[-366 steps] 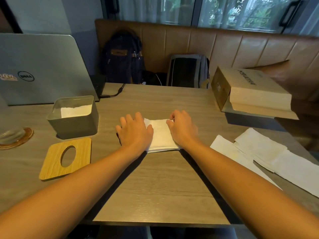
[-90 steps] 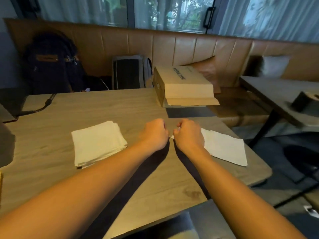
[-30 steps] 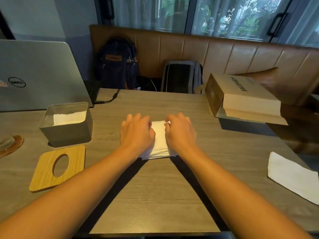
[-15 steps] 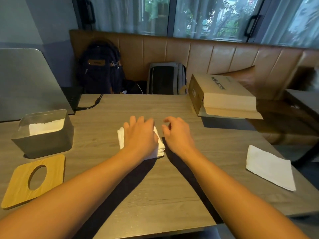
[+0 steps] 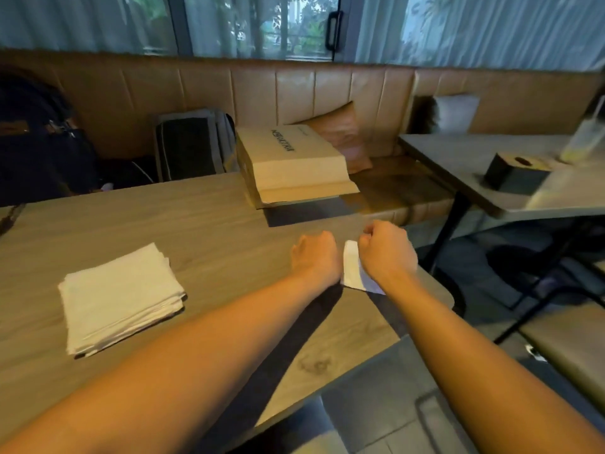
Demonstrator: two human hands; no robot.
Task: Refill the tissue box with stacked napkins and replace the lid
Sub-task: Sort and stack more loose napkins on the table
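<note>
Our left hand (image 5: 314, 257) and right hand (image 5: 388, 253), fingers curled, pinch one napkin (image 5: 352, 270) at the right near edge of the desk (image 5: 212, 224). The stack (image 5: 121, 293) lies well apart on the left.

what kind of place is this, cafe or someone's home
Probably a cafe or restaurant: a long padded bench runs under the windows, and a second table nearby carries its own tissue box and a drink.
</note>
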